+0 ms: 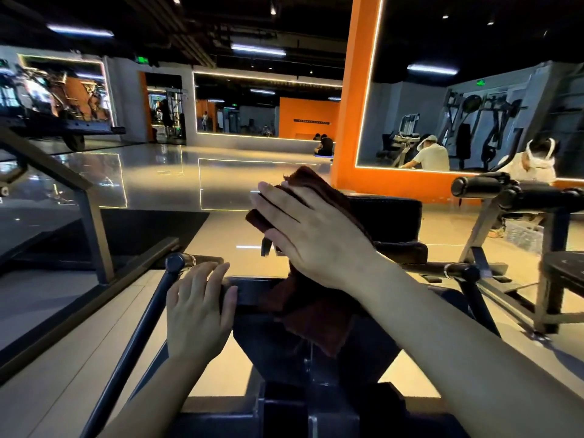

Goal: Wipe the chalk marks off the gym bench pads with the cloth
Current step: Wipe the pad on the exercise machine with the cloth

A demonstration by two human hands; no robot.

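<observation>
A dark brown cloth [316,314] hangs down over a black bench pad [388,216] in the middle of the head view. My right hand [309,235] lies flat on the upper part of the cloth, fingers straight, pressing it against the pad. Part of the cloth sticks out above and left of the fingertips, and its lower end drapes toward the seat pad [252,292]. My left hand [197,311] rests on the front edge of the seat pad with the fingers over its top and the thumb at its side. No chalk marks show on the pads.
A black metal bar [139,336] with a round end knob runs along the left of the bench. Another machine with roller pads [483,184] and a steel frame stands at the right. A person [531,165] crouches beyond it, by the orange mirrored wall. Glossy floor stretches ahead.
</observation>
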